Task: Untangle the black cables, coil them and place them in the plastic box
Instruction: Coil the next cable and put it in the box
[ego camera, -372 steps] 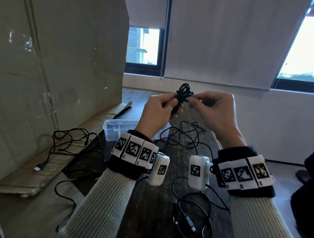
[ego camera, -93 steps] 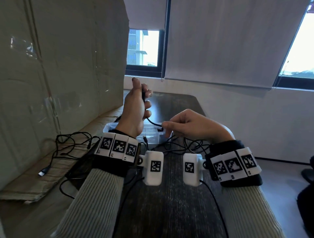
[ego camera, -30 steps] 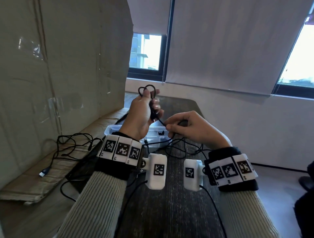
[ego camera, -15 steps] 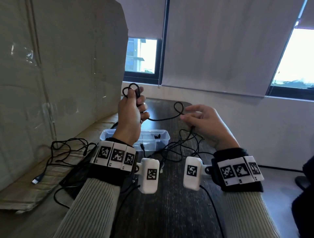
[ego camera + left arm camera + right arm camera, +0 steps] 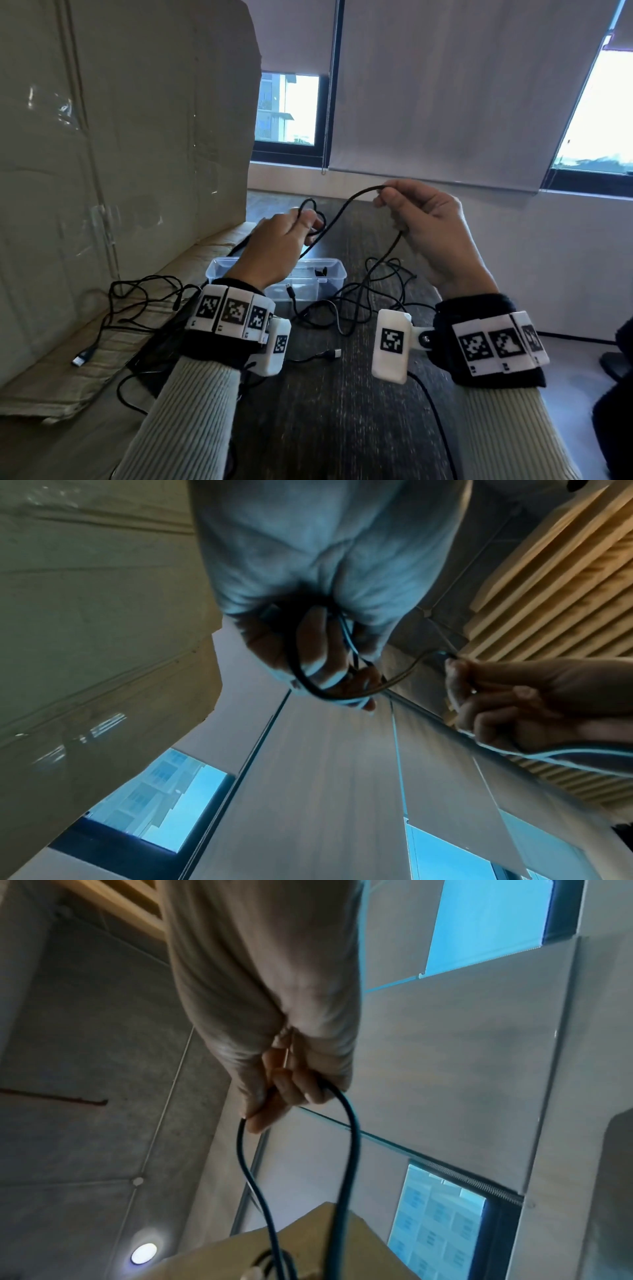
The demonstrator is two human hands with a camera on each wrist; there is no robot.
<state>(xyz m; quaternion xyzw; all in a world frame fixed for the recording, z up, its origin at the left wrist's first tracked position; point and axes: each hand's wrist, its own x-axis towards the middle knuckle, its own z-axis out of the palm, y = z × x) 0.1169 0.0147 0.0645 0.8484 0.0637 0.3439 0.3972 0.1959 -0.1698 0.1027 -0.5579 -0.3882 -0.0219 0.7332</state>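
**Ana:** Black cable (image 5: 346,329) heaped loose on the dark table (image 5: 335,428) nearest us, plastic box (image 5: 334,274) just beyond it.

**Ben:** And above that, the left hand (image 5: 274,246) curls round small loops, likely so the coil won't spring apart.

**Ana:** Right hand (image 5: 431,233) pinches the same cable higher up, drawing out slack for another wrap, I'd say.

**Ben:** That held span runs left to right, rising toward the right hand, then drops down to the heap.
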